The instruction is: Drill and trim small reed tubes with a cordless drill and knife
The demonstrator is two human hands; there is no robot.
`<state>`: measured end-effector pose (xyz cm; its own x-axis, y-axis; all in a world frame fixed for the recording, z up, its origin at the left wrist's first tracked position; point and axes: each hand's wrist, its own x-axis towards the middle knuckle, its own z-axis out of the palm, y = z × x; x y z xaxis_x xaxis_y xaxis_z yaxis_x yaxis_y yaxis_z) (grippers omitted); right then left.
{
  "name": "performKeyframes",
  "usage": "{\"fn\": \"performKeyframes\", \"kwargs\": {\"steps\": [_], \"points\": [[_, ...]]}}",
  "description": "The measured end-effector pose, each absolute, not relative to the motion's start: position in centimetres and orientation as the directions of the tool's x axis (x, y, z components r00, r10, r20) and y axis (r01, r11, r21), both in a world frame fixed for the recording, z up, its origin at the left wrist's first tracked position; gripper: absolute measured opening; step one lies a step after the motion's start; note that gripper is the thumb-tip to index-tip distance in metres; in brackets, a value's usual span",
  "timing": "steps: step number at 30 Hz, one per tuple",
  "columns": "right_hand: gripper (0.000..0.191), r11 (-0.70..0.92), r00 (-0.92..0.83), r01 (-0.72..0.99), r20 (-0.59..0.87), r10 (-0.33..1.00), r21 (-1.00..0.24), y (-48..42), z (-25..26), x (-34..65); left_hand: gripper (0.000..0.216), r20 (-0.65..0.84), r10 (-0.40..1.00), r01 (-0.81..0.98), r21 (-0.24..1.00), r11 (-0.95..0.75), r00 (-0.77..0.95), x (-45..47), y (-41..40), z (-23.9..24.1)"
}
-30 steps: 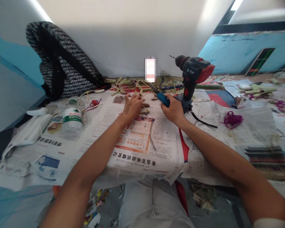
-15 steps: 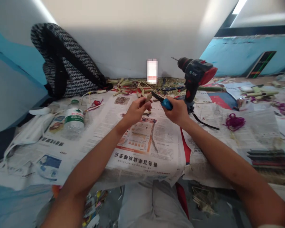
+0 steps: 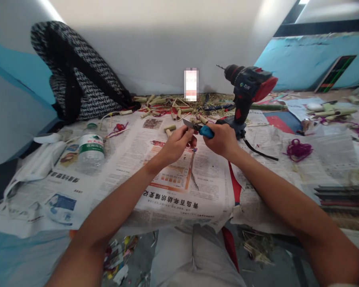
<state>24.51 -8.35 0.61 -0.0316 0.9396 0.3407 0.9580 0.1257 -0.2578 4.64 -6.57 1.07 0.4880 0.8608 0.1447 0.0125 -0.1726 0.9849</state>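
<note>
My right hand (image 3: 221, 139) is closed around a knife with a blue handle (image 3: 206, 131); its short blade points left. My left hand (image 3: 177, 142) is closed on a small piece of cane, mostly hidden in the fingers, held right against the blade above the newspaper (image 3: 179, 187). Two short cut cane pieces (image 3: 169, 129) lie on the paper just beyond my left hand. A heap of cut cane pieces (image 3: 161, 104) lies at the back by the wall.
A red and black cordless drill (image 3: 245, 92) stands just right of my right hand, its cord trailing right. A plastic water bottle (image 3: 90, 146) lies at left, a patterned bag (image 3: 74, 75) leans at back left, and purple string (image 3: 298, 150) sits at right.
My left hand picked a cane piece off the table, lifted it and brought it to the knife. My right hand turned the blade leftward toward it.
</note>
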Motion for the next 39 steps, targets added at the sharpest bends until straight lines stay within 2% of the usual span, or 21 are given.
{"fn": "performKeyframes", "kwargs": {"steps": [4, 17, 22, 28, 34, 39], "points": [[0.023, 0.134, -0.032, 0.948, 0.335, 0.942, -0.288, -8.4, 0.7, 24.5, 0.032, 0.159, 0.866, -0.031, 0.986, -0.165, 0.474, 4.8, -6.4, 0.9], [0.02, 0.193, -0.083, 0.931, 0.333, 0.939, -0.311, -8.4, 0.8, 24.4, 0.033, 0.274, 0.859, 0.022, 0.949, -0.314, 0.432, 5.1, -6.5, -0.1], [0.024, 0.137, -0.041, 0.954, 0.336, 0.941, -0.267, -7.9, 0.6, 24.6, 0.025, 0.239, 0.895, 0.054, 0.959, -0.279, 0.376, 5.3, -6.5, 0.2], [0.028, 0.058, 0.011, 0.979, 0.337, 0.942, -0.195, -7.2, 1.2, 24.8, 0.029, 0.158, 0.914, 0.013, 0.984, -0.175, 0.375, 5.8, -6.4, 1.4], [0.029, 0.051, 0.031, 0.977, 0.372, 0.928, -0.209, -7.0, 1.7, 24.6, 0.03, 0.194, 0.912, -0.025, 0.98, -0.199, 0.362, 5.8, -6.2, 1.8], [0.028, -0.011, 0.078, 0.972, 0.277, 0.958, -0.235, -7.9, 1.1, 23.8, 0.031, 0.155, 0.915, 0.027, 0.984, -0.178, 0.373, 5.3, -5.9, 0.5]]}}
